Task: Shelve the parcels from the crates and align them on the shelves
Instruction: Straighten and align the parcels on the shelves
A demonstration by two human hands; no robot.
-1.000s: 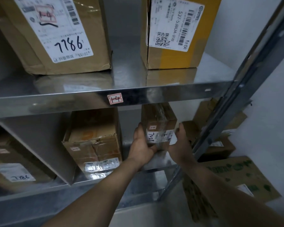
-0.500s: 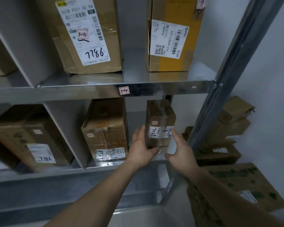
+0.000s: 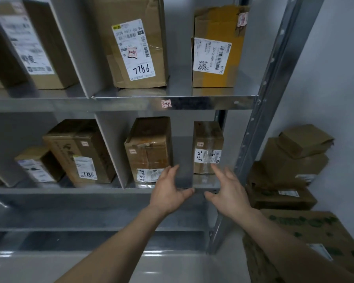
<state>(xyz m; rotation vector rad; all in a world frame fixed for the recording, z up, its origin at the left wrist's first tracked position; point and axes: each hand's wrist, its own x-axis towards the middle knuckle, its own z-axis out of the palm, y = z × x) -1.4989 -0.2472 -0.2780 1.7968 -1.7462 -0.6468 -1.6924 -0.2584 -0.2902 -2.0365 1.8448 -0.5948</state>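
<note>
A small taped cardboard parcel (image 3: pixel 207 148) with a white label stands upright at the right end of the lower shelf (image 3: pixel 110 189). My left hand (image 3: pixel 170 189) hovers just in front of the shelf edge, fingers straight, to the parcel's lower left and off it. My right hand (image 3: pixel 228 190) is spread open below and in front of the parcel, apart from it. A wider worn parcel (image 3: pixel 149 148) stands to the left in the same bay.
The upper shelf (image 3: pixel 172 103) carries a tall parcel marked 7786 (image 3: pixel 135 48) and a yellow-taped box (image 3: pixel 217 50). More parcels (image 3: pixel 80 152) fill the left bays behind a divider (image 3: pixel 108 148). The steel upright (image 3: pixel 264 99) rises at right; stacked cartons (image 3: pixel 290 170) lie beyond it.
Both hands let go of the small parcel and drew back from it toward me. The view pulled away, showing more of the shelves.
</note>
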